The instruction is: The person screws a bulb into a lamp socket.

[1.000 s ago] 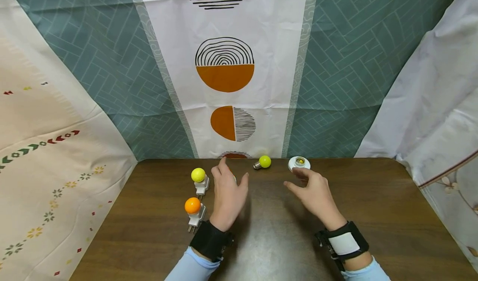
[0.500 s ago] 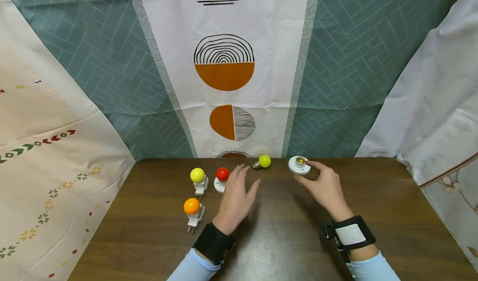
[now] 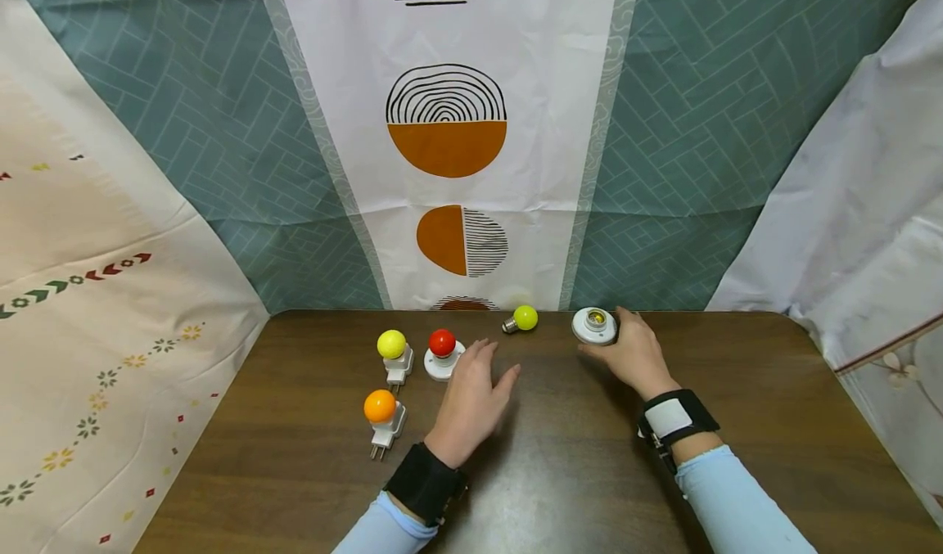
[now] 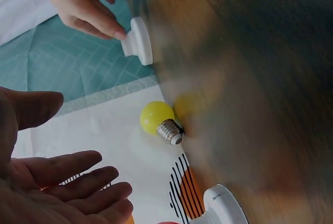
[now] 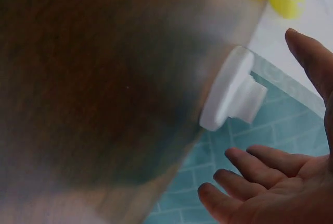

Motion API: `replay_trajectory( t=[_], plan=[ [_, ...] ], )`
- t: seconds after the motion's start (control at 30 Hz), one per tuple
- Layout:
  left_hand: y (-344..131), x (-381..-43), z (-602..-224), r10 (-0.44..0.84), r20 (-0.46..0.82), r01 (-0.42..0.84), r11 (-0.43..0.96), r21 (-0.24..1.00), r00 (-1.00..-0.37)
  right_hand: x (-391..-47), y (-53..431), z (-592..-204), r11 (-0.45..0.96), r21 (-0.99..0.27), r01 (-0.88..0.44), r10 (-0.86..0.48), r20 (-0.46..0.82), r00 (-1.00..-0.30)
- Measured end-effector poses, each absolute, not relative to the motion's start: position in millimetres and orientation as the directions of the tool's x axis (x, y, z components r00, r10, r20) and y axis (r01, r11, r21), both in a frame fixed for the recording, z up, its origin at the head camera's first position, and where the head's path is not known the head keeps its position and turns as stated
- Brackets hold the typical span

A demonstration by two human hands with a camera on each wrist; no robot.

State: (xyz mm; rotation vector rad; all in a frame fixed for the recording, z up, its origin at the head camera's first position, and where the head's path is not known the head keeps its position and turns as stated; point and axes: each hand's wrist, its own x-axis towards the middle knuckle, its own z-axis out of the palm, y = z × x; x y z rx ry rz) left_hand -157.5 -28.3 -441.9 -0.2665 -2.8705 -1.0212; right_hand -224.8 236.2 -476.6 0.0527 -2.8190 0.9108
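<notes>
A round white lamp socket point(image 3: 594, 326) with a bare brass-coloured well stands at the table's back edge. My right hand point(image 3: 632, 353) is spread beside it, thumb near its front and fingers at its right. In the right wrist view a gap shows between those extended fingers point(image 5: 255, 172) and the white socket point(image 5: 231, 91). My left hand point(image 3: 471, 403) hovers with thumb apart, just right of a red bulb point(image 3: 442, 343) seated in another round white socket point(image 3: 440, 369). Between the hands, at the back, lies a loose yellow-green bulb point(image 3: 525, 317), its metal screw base pointing left.
Left of the red bulb stands a yellow bulb point(image 3: 391, 344) in a white plug adapter point(image 3: 399, 367). Nearer is an orange bulb point(image 3: 380, 406) in a similar plug adapter point(image 3: 387, 431). A patterned cloth point(image 3: 541, 128) hangs behind the brown wooden table point(image 3: 560, 472).
My left hand has drawn right and back, uncovering the red bulb and its socket. My right hand has shifted from in front of the bare socket round to its right side.
</notes>
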Motion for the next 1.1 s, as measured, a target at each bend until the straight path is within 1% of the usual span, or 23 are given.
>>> replay_trajectory(
  t=[0.47,0.9,1.1],
  plan=[
    [-24,-154,-440,0.141,0.137,0.195,0.780,0.595,-0.981,-238,227,-483,0.862,-0.506,-0.031,0.048,0.142,-0.989],
    [-26,-155,-436,0.146,0.131,0.195,0.786,0.586,-0.981,-245,223,-490,0.865,-0.500,0.031,0.101,0.113,-0.988],
    [-26,-154,-437,0.148,0.123,0.192,0.786,0.587,-0.981,-249,224,-493,0.872,-0.489,0.025,0.107,0.141,-0.984]
  ],
)
